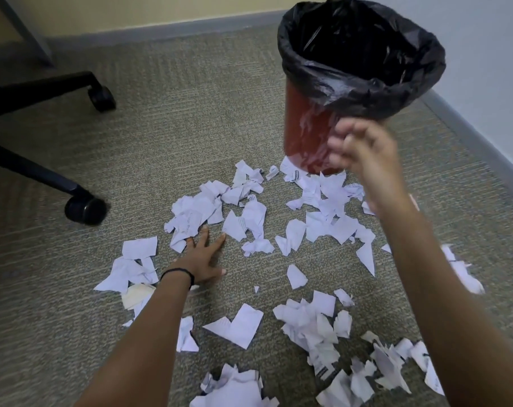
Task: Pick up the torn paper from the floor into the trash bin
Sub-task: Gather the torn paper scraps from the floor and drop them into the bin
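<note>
Several torn white paper pieces (pixel 243 218) lie scattered over the carpet, from the middle down to the bottom edge. A red trash bin (pixel 305 133) with a black bag liner (pixel 361 83) stands at the upper right, its base among the scraps. My left hand (pixel 202 259) lies flat on the carpet with fingers spread, fingertips touching a paper cluster (pixel 190 218). My right hand (pixel 364 154) is raised in front of the bin's side, just under the rim. It is blurred, its fingers look curled, and no paper shows in it.
An office chair base with two black castors (pixel 85 210) (pixel 102 98) sits at the left. A grey table leg (pixel 29 27) stands at the top left. Walls with grey baseboard (pixel 469 142) run along the back and right.
</note>
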`<control>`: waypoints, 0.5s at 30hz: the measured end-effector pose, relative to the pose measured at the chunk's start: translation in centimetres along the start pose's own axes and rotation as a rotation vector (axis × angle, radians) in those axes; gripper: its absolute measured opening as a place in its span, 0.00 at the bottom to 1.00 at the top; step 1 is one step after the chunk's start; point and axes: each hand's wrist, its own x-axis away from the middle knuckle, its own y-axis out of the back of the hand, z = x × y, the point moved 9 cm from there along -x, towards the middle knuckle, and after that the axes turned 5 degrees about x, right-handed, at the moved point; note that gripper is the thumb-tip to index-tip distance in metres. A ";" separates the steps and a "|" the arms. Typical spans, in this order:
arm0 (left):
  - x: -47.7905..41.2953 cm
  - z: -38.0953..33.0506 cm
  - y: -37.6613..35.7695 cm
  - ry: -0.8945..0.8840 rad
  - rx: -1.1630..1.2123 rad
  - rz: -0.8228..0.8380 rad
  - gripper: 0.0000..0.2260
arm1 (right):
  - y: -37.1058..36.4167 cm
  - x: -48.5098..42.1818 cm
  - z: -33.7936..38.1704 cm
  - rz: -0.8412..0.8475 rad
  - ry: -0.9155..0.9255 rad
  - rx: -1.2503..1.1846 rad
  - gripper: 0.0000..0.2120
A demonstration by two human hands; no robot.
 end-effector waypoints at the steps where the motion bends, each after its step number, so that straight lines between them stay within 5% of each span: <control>1: 0.1 0.1 0.0 -0.026 0.001 -0.001 0.39 | -0.6 1.5 -2.3 0.072 -0.038 0.106 0.12; 4: 1.4 -0.1 0.1 -0.114 -0.056 -0.031 0.36 | -1.3 6.3 -9.4 0.267 -0.117 0.395 0.12; 7: 5.3 -3.8 -0.8 -0.365 -0.084 -0.186 0.28 | -2.4 12.5 -13.3 0.473 0.020 0.671 0.11; 11: 13.4 -11.1 -6.8 -0.832 -0.259 -0.265 0.15 | -6.0 23.0 -17.3 0.846 0.455 1.024 0.15; 13: 16.5 -12.8 -12.6 -1.075 -0.468 -0.108 0.10 | -6.7 27.8 -18.8 0.998 0.772 1.093 0.14; 15: 17.3 -13.0 -16.9 -1.041 -0.677 0.045 0.05 | -6.3 31.1 -19.7 1.085 1.014 1.083 0.13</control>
